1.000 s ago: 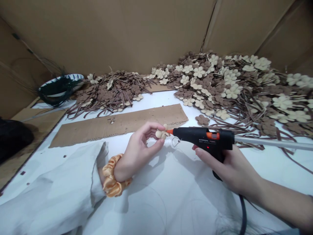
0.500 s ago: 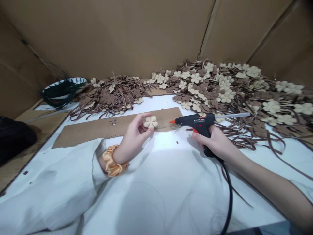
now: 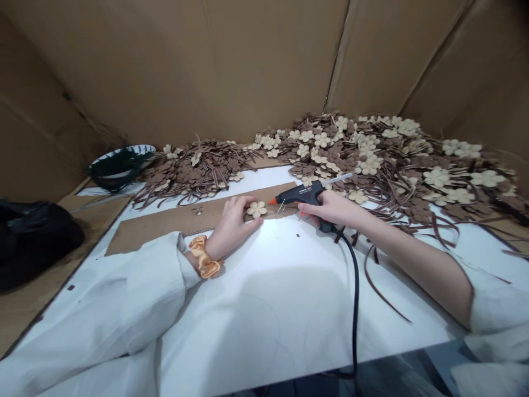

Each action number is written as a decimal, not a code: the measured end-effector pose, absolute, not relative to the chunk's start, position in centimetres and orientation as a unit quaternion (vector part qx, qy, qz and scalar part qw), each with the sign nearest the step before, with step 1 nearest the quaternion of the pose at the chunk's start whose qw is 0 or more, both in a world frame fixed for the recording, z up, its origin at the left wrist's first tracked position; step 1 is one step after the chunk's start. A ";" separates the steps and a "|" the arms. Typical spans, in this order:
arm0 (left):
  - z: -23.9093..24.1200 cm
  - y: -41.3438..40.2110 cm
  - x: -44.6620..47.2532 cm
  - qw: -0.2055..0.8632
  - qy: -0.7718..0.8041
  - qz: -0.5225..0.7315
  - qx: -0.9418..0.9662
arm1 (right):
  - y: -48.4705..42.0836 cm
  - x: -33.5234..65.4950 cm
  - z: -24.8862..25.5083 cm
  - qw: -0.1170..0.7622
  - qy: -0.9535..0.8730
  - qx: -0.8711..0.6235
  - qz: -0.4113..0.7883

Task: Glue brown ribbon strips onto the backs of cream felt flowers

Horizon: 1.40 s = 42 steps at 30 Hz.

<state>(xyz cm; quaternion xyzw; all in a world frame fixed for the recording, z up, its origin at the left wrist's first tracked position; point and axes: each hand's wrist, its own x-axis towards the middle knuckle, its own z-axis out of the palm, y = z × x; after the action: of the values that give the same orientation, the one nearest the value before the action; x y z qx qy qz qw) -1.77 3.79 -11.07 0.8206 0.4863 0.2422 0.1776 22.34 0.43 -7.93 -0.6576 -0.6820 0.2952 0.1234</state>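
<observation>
left hand (image 3: pixel 233 223): fingers (image 3: pixel 241 203) curled and pinching a cream five-petal flower (image 3: pixel 257 209), its left edge hidden, just over a cardboard strip (image 3: pixel 165 223). right hand (image 3: pixel 333 208): fingers clenched round a black hot glue gun (image 3: pixel 295 194), handle mostly hidden.

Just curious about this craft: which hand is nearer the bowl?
Left. The left hand sits right of the bowl, nearer; the right hand, gripping the glue gun, lies farther right.

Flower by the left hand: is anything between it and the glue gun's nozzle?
Nothing visible. The cream flower lies on the cardboard strip at the left hand, with only a small gap to the orange nozzle of the glue gun in the right hand.
</observation>
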 end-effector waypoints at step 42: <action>-10.8 4.5 -2.3 0.210 0.551 0.271 0.760 | 0.6 30.7 -7.3 0.143 -0.695 -0.703 0.043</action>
<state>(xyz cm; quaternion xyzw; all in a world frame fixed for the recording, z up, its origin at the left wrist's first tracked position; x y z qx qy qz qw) -2.28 4.50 -10.83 0.7603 0.5514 0.2715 0.2102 30.73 0.56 -7.34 -0.7034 -0.6949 0.0428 0.1431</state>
